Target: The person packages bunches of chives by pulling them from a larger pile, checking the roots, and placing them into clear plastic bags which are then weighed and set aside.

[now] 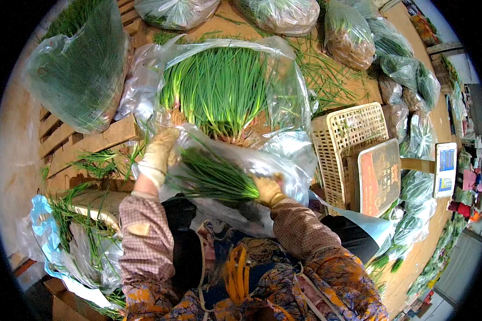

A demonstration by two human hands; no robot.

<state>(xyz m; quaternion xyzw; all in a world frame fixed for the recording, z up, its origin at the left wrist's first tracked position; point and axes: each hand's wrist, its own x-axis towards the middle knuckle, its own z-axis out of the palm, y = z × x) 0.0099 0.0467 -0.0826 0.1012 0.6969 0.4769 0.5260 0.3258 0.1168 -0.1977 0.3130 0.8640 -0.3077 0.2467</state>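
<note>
A large clear plastic bag (300,91) lies spread out in front of me, with a thick layer of green scallions (219,85) inside, leaves pointing away and roots toward me. My left hand (159,152), in a pale work glove, is closed at the near left edge of the bag's plastic, beside the roots. In my gloved right hand (270,191) is the end of a loose bunch of scallions (214,174). Its leaves fan out leftward over the near flap of plastic, toward my left hand. The right fingertips are partly hidden.
A cream plastic crate (326,155) and a weighing scale (379,176) stand at the right. Filled bags (80,75) rest at the left, on wooden pallet slats (91,142), and others line the far side. Loose scallions (72,224) lie at the near left.
</note>
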